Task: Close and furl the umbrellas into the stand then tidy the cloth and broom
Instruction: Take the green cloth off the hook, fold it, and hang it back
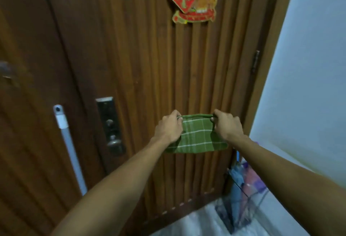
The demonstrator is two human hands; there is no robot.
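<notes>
Two bare hands are holding a green checked cloth (196, 136) with white lines in front of a brown slatted wooden door (149, 58). At the far right, furled blue and purple umbrellas (241, 181) are standing upright in a clear-walled umbrella stand (262, 198) on the floor beside the door. At the left, a pale broom handle (69, 146) is leaning against the door. The left hand (169, 128) is pinching the cloth's folded top edge at its left end with curled fingers. The right hand (227, 124) is pinching the right end likewise. The cloth is hanging between them.
</notes>
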